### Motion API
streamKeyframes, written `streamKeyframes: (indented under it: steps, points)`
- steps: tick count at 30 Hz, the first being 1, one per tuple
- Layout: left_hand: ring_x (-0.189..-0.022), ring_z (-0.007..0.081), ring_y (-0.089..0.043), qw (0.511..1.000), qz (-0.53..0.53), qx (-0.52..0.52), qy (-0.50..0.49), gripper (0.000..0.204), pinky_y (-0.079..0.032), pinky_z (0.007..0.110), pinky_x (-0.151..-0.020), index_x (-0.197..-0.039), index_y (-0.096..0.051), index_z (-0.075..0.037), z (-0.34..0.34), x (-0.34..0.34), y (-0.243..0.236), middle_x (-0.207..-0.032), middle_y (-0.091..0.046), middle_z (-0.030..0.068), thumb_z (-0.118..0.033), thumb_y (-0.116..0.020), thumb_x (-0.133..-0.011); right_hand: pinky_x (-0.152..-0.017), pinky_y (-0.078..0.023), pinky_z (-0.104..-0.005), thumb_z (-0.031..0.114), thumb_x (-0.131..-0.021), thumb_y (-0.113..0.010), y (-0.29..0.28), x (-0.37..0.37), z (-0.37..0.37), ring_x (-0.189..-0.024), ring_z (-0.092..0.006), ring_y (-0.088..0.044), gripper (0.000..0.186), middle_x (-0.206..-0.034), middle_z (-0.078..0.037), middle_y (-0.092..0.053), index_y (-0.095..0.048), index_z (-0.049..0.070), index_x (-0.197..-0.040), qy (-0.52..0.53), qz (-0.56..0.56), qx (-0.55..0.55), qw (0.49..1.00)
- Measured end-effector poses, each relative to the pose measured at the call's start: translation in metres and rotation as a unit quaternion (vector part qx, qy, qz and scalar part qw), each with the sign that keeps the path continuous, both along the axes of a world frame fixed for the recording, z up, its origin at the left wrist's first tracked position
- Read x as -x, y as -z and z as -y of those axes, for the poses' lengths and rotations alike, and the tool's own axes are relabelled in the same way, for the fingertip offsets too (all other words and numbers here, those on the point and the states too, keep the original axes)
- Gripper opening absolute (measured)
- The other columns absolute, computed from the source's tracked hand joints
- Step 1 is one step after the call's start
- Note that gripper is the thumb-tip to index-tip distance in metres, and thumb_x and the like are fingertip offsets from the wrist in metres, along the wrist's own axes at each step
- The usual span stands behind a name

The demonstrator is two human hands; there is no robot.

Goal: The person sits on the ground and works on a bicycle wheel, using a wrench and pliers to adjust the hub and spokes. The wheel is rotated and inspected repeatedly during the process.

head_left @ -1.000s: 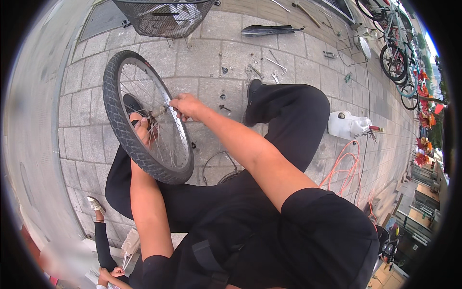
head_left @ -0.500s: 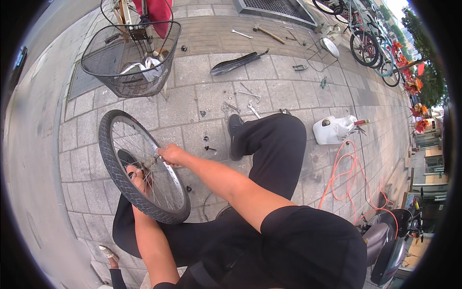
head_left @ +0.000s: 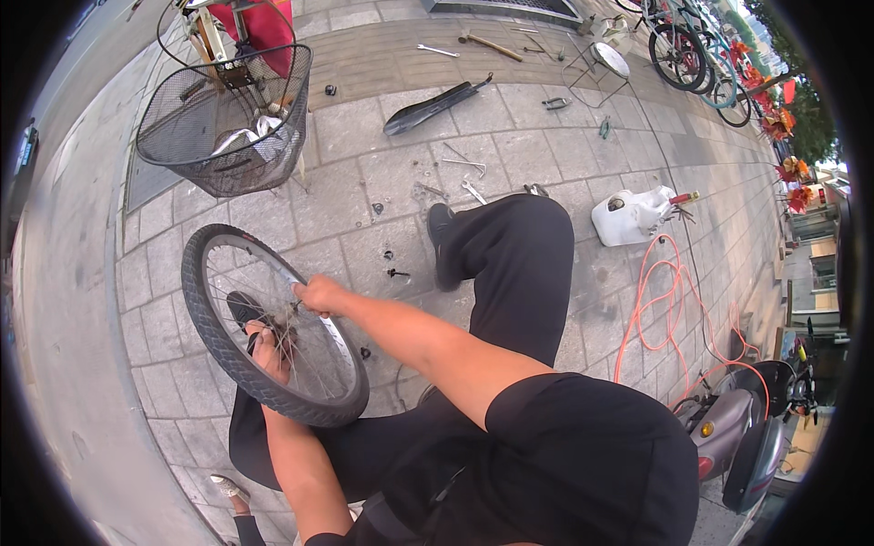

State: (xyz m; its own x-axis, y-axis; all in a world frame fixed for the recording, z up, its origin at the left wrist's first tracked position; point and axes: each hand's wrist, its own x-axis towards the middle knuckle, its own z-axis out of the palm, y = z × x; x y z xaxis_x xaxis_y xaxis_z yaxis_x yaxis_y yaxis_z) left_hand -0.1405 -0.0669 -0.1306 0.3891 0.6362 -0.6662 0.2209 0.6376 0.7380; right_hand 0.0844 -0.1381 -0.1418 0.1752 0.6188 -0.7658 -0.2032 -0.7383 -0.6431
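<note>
A bicycle wheel (head_left: 202, 314) with a black knobbly tyre and a silver rim leans tilted between my legs. My left hand (head_left: 271, 355) is at the wheel's hub (head_left: 284, 318), seen partly through the spokes. Its fingers are curled, and a dark piece shows beside them, too hidden to name. My right hand (head_left: 320, 296) is closed in a fist at the near side of the rim, in line with the hub. What lies inside that fist is mostly covered.
A bicycle with a black wire basket (head_left: 223, 136) stands far left. Beyond my feet lie a black mudguard (head_left: 437, 107), a hammer (head_left: 492, 47), spanners (head_left: 473, 192) and small parts. At right are a white cut jug (head_left: 628, 217), an orange hose (head_left: 678, 273) and a parked scooter (head_left: 728, 428).
The whole view has shifted slightly, with the basket and tools now higher and further left. Both hands stay at the wheel, and their grips look much the same.
</note>
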Motion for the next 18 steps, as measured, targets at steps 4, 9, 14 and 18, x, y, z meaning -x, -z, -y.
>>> streamKeyframes:
  steps: [4,9,14,18]
  points:
    - [-0.088,0.0165,-0.064,1.000,0.016,-0.007,-0.016,0.033,-0.053,0.032,-0.074,-0.123,-0.057,-0.010,0.002,-0.011,-0.003,-0.105,-0.066,0.0033,-0.038,-0.055,-0.106,-0.044,-0.045,-0.0364,0.048,-0.096,-0.056,0.018,0.008,0.008,-0.052,-0.0199,-0.060,0.052,-0.066,-0.010,-0.065,-0.066,0.002,-0.074,0.129,-0.042,-0.064,0.989]
    - [-0.083,0.0159,-0.064,0.999,0.011,0.018,-0.031,0.029,-0.052,0.035,-0.071,-0.121,-0.058,-0.013,-0.001,-0.007,0.001,-0.102,-0.067,-0.0003,-0.037,-0.056,-0.106,-0.045,-0.046,-0.0367,0.043,-0.094,-0.060,0.020,0.003,0.000,-0.054,-0.0186,-0.060,0.043,-0.067,-0.008,-0.061,-0.068,0.002,-0.088,0.033,-0.012,-0.030,0.999]
    - [-0.084,0.0157,-0.064,0.999,-0.010,0.011,-0.046,0.030,-0.052,0.034,-0.072,-0.121,-0.059,-0.013,-0.002,-0.004,0.003,-0.103,-0.067,-0.0002,-0.038,-0.057,-0.106,-0.045,-0.045,-0.0375,0.043,-0.094,-0.058,0.009,0.006,0.000,-0.051,-0.0189,-0.058,0.044,-0.063,-0.008,-0.060,-0.066,0.002,-0.083,0.055,0.010,-0.042,0.998]
    - [-0.085,0.0155,-0.064,0.999,0.002,0.023,-0.032,0.031,-0.052,0.034,-0.075,-0.121,-0.059,-0.013,0.000,-0.010,-0.002,-0.104,-0.067,-0.0001,-0.039,-0.058,-0.105,-0.044,-0.045,-0.0387,0.044,-0.095,-0.057,0.029,0.009,0.001,-0.048,-0.0212,-0.058,0.050,-0.058,-0.011,-0.060,-0.067,0.000,-0.072,0.083,-0.003,-0.078,0.993]
